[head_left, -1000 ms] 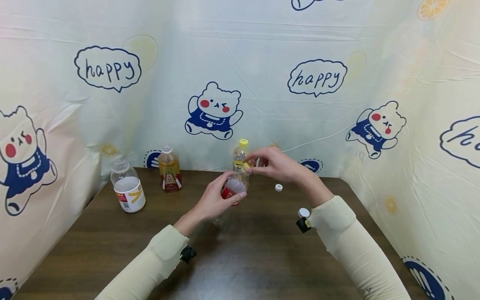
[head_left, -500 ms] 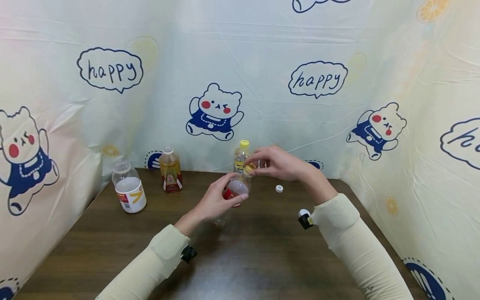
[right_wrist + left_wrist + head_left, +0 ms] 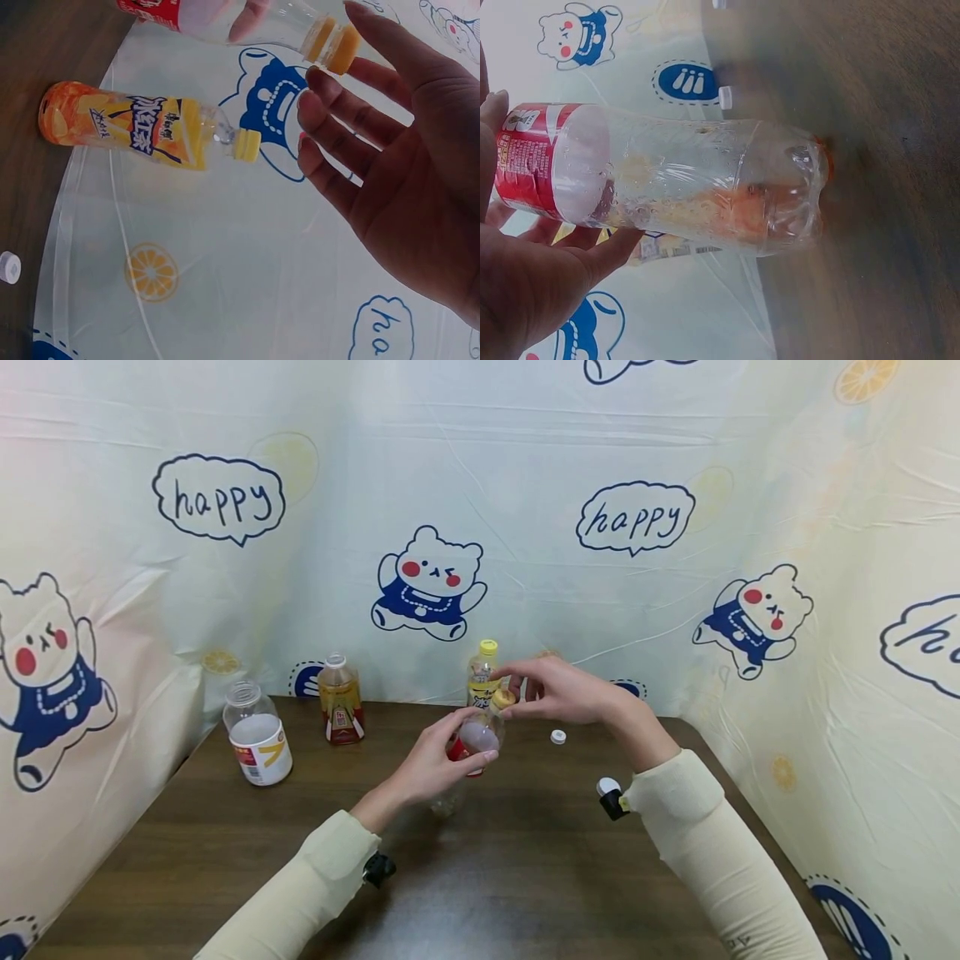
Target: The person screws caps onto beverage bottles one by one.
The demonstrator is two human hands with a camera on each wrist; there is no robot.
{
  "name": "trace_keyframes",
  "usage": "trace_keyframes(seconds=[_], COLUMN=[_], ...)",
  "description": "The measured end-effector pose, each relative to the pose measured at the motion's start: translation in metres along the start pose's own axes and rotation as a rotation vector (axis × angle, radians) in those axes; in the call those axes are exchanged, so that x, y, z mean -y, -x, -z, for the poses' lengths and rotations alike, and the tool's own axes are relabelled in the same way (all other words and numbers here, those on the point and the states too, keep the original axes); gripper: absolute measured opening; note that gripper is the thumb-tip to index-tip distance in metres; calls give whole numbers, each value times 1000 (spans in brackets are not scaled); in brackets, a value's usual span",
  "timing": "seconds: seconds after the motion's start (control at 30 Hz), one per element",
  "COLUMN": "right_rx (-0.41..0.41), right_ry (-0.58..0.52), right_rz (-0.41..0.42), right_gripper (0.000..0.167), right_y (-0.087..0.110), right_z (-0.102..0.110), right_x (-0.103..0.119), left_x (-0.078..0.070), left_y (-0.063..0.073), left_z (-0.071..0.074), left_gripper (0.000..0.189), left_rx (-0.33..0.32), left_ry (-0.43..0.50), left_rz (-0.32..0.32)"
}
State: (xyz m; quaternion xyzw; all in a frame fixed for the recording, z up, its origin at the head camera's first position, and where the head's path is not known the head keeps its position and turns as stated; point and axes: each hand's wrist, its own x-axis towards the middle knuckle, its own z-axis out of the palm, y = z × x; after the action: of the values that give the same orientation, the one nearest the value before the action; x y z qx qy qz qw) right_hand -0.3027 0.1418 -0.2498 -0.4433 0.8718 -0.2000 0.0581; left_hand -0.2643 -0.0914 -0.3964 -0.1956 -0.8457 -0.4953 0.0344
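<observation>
My left hand (image 3: 429, 762) grips a clear plastic bottle (image 3: 682, 176) round its red label (image 3: 529, 157). The bottle is tilted in the head view, its base low over the table. An orange-yellow cap (image 3: 344, 49) sits at the mouth of its neck. Around that cap are the thumb and fingers of my right hand (image 3: 567, 691), spread, with a gap showing between the thumb and the cap in the right wrist view. Behind the hands stands an iced tea bottle (image 3: 150, 127) with a yellow cap and yellow label.
At the back left of the brown table (image 3: 517, 860) stand a wide-mouthed jar (image 3: 258, 743) and a tea bottle (image 3: 341, 702). One white cap (image 3: 558, 737) lies right of the hands, another white cap (image 3: 608, 786) by the right wrist. A printed curtain (image 3: 525, 593) encloses the table.
The right-hand fingers have loosened from the cap, which now shows more fully. The held bottle has shifted slightly to the right; the other things stay put.
</observation>
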Motion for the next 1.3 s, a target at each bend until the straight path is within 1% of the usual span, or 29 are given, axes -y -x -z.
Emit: trace_keyframes(seconds=[0.07, 0.27, 0.4, 0.57, 0.63, 0.77, 0.9, 1.0, 1.07, 1.2, 1.3], right_rx=[8, 23, 4, -37, -56, -89, -97, -84, -66, -6, 53], right_ry=[4, 28, 50, 79, 115, 219, 264, 259, 237, 157, 120], right_rz=[-1, 36, 28, -3, -26, -80, -102, -100, -100, -73, -54], right_gripper=[48, 32, 27, 20, 23, 34, 37, 38, 41, 55, 59], right_y=[-1, -3, -5, -7, -7, -9, -11, -11, -9, -5, -2], right_z=[0, 1, 0, -3, -5, -8, -10, -9, -6, 2, 6], right_x=[1, 2, 3, 6, 7, 9, 10, 10, 11, 12, 12], left_x=[0, 0, 0, 0, 0, 0, -1, -1, -1, -1, -1], left_y=[0, 1, 1, 2, 2, 3, 3, 4, 4, 3, 2], left_z=[0, 0, 0, -1, -1, 0, 0, 0, 1, 1, 0], left_gripper=[67, 68, 68, 69, 69, 69, 70, 70, 69, 68, 68], left_rx=[0, 1, -2, -4, -1, 1, -5, -6, -4, 0, 2], left_ry=[0, 4, 2, 0, -1, -7, -3, 2, 5, 9, 10], left_rz=[-3, -3, 5, 1, -5, -12, -16, -22, -20, -10, -9])
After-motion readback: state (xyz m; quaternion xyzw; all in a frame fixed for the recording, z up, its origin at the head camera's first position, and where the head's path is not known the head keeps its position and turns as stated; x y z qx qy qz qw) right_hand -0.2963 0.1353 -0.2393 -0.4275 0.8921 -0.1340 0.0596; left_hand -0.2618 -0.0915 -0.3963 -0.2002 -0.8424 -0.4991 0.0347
